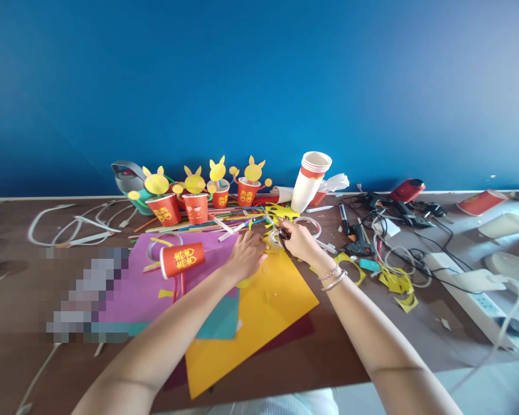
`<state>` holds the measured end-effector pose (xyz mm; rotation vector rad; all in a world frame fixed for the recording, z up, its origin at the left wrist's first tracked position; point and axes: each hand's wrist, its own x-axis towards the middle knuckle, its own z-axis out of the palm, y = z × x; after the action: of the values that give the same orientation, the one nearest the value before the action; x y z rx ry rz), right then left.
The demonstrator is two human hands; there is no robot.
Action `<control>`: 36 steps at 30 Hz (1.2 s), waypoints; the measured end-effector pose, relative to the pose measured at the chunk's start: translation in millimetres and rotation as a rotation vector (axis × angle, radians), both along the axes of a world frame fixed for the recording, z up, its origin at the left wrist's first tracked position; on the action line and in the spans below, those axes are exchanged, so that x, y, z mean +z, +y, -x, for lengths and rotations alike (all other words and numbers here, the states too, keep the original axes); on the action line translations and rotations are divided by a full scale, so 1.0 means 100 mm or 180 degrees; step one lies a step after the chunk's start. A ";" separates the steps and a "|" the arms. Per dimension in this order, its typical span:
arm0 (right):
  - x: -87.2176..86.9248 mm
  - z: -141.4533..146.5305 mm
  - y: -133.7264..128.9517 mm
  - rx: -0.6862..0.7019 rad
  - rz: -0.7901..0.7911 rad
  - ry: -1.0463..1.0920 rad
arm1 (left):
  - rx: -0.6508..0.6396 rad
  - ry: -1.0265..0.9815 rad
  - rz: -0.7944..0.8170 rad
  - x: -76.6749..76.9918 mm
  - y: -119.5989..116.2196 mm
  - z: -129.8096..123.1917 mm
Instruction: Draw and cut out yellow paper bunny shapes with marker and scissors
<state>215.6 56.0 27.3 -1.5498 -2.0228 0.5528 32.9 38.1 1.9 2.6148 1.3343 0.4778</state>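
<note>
My right hand [300, 237] is closed around the dark handles of a pair of scissors [282, 233], whose blades point up and left toward a yellow paper cut-out [281, 212]. Just left of it, my left hand [248, 253] rests over the sheets with its fingers curled in. What those fingers hold is hidden. Beneath both hands lies a large orange-yellow sheet [259, 323], partly over a purple sheet [134, 271] and a teal sheet [219, 320]. A red paper cup [182, 260] with straws lies on its side on the purple sheet.
Along the back stand several red cups with yellow rabbit-like paper heads [194, 207]. A tall cup stack [309, 184] leans beside them. On the right are glue guns [358, 239], tangled cables, yellow scraps [395, 280] and a power strip [476, 300]. A white cable [64, 230] loops at left.
</note>
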 end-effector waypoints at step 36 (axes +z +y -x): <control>0.10 0.22 -0.13 0.0307 0.0377 0.3077 | 0.0482 -0.4216 0.2692 0.28 0.07 0.02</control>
<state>193.5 43.2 37.5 -0.9311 -1.3153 1.1929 31.0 45.0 29.8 1.0450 0.8769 1.0693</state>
